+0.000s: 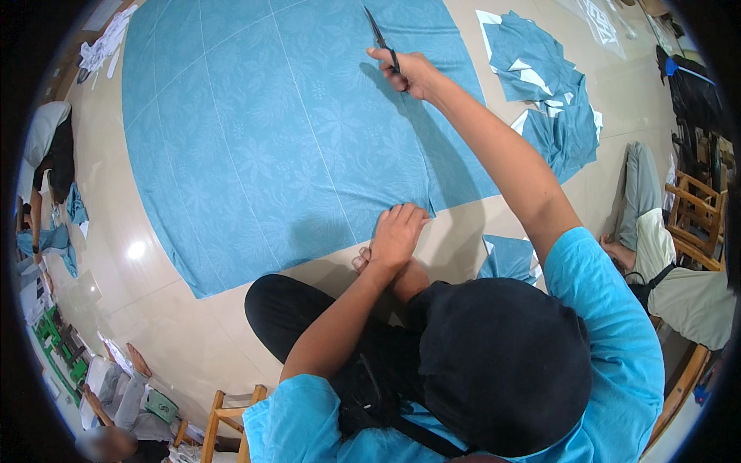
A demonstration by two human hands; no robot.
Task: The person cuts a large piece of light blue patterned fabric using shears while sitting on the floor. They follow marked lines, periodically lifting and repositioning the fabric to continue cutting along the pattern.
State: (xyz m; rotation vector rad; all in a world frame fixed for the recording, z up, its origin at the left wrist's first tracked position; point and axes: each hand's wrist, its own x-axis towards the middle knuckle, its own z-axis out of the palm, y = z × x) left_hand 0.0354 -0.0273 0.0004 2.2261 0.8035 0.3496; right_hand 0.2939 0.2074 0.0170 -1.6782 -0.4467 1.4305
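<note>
A large sheet of blue fabric (247, 147) with a pale leaf pattern and thin white lines lies spread over the floor. At its far right part, my right hand (413, 75) is closed round the handles of black scissors (376, 29), whose blades point away from me. A cut edge or fold runs through the fabric from near the scissors down to the near edge. There my left hand (397, 235) has its fingers closed on the fabric's near edge, beside my bare foot (409, 279). Its fingertips are partly hidden.
Crumpled blue fabric pieces (540, 85) lie to the right, and a smaller piece (505, 257) is near my right arm. A seated person's legs (639, 197) and a wooden chair (695, 216) are at the right. Other people sit at the left; a wooden stool (224, 424) stands below.
</note>
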